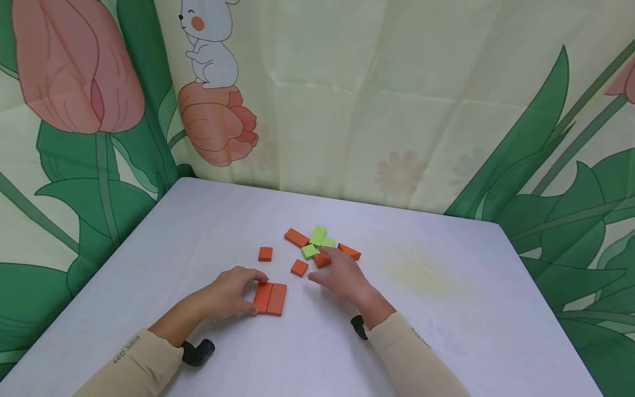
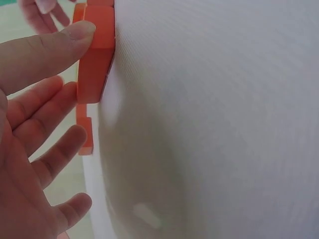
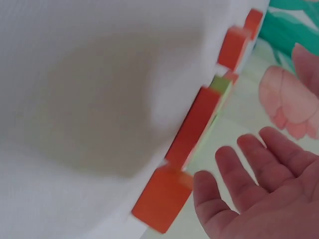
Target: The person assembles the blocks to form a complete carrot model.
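Observation:
My left hand (image 1: 229, 295) spans the left one of two rectangular orange blocks that lie side by side. Its thumb presses the near end of that orange block (image 2: 97, 64), and the index finger meets the far end. The second orange block (image 1: 276, 300) lies flush along its right side. Over the loose pile hovers my right hand (image 1: 342, 274), fingers spread and slightly bent, with nothing held. Beneath and beside its fingertips are an orange block (image 1: 321, 260), a green square block (image 1: 310, 252) and an orange triangular block (image 1: 349, 251).
A small orange square (image 1: 265, 254) lies beyond the left hand, another orange square (image 1: 299, 268) between the hands. Farther back are an orange rectangular block (image 1: 296, 237) and a green rectangular block (image 1: 318, 235). A printed curtain (image 1: 347, 110) hangs behind the white table (image 1: 471, 331).

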